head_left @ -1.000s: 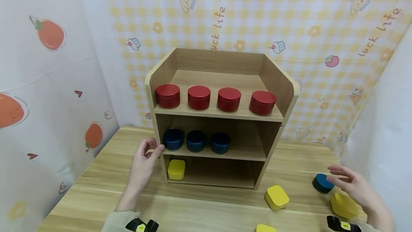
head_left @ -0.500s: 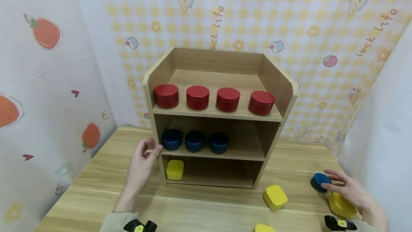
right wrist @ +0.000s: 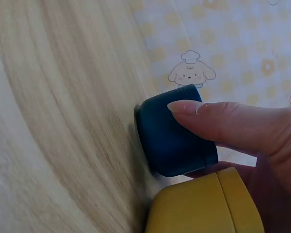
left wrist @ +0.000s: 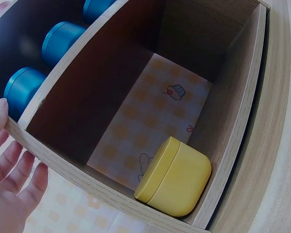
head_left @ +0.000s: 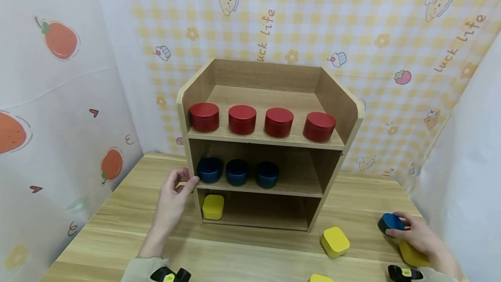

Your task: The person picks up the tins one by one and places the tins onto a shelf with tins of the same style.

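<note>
Brightly and diffusely lit in the head view, with deep shade inside the shelf unit [head_left: 266, 95] and soft sheen on the red containers [head_left: 204, 117]. Dimmer in both wrist views, with a dark shadow on the table [right wrist: 63, 136] beside the blue container [right wrist: 172, 141]. Bowed along straight lines there; softly blurred in fine detail at right wrist.

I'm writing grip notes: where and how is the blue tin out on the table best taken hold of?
Probably by the curved side of the blue tin, thumb and fingers opposed, from above and the right, where the right hand is: the tin is short, round and flat-topped, and a yellow tin close on the near side leaves little room low down.
</note>
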Motion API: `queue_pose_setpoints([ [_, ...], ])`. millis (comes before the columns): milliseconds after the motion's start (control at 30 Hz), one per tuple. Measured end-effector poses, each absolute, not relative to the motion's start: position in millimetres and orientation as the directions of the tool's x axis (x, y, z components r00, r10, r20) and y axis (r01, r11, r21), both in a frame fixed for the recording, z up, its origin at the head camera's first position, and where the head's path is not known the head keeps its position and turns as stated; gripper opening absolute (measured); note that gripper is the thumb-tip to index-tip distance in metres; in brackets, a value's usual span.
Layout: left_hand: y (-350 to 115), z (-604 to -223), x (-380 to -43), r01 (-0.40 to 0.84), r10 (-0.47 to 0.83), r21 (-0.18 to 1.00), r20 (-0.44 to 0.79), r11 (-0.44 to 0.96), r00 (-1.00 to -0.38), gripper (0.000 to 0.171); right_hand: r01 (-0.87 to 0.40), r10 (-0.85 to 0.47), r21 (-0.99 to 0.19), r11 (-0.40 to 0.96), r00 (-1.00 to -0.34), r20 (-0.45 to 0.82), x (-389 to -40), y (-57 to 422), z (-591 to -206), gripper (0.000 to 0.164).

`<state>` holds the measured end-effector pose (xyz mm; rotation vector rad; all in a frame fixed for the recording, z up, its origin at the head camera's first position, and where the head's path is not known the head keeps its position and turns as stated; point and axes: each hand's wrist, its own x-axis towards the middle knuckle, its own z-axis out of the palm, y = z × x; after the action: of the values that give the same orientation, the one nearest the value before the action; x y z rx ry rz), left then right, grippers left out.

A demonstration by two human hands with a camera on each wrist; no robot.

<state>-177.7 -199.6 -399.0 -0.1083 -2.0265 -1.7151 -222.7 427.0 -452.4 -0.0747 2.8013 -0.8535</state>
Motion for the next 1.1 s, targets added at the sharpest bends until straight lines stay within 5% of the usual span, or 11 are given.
queue_pose_setpoints([
  [300,-201.0,-399.7,-177.9,0.353,-0.235,0.910,0.400,0.217,-0.886,0.024,0.009,-0.080,-0.541,0.841,-0.987,-0.140,-224.1,415.1,-445.7,0.072],
  [1100,-200.2,-399.6,-177.7,0.358,-0.233,0.908,0.404,0.217,-0.884,0.025,-0.293,-0.228,-0.509,0.809,-0.955,0.189,-204.4,332.5,-373.3,0.064],
])
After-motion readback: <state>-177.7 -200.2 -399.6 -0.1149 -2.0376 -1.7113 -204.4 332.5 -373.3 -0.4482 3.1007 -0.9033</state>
